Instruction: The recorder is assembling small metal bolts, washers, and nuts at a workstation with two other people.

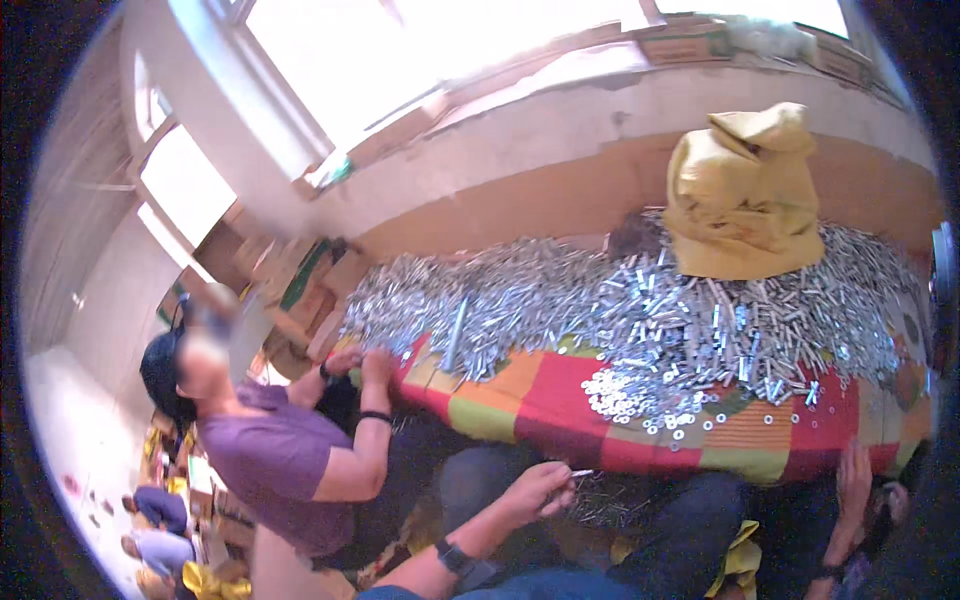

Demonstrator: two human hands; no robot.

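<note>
My left hand (541, 491), with a watch on its wrist, comes in from the lower left and hovers over my lap, just in front of the table edge. Its fingers are pinched on a small shiny metal piece (580, 473), whose exact kind is too small to tell. Beyond it, a heap of silver metal rods or bolts (530, 300) covers the back of the table. Many loose flat washers (612, 395) lie on the patchwork cloth (560, 395) at its front. None of the hands on the right is clearly mine, so my right hand is not in view.
A co-worker in a purple shirt (270, 450) sits at left, hands at the table edge. Another person's hand (853, 485) rests against the cloth at far right. A yellow sack (745, 200) stands on the heap. Cardboard boxes (305, 300) are stacked at left; more people sit farther back.
</note>
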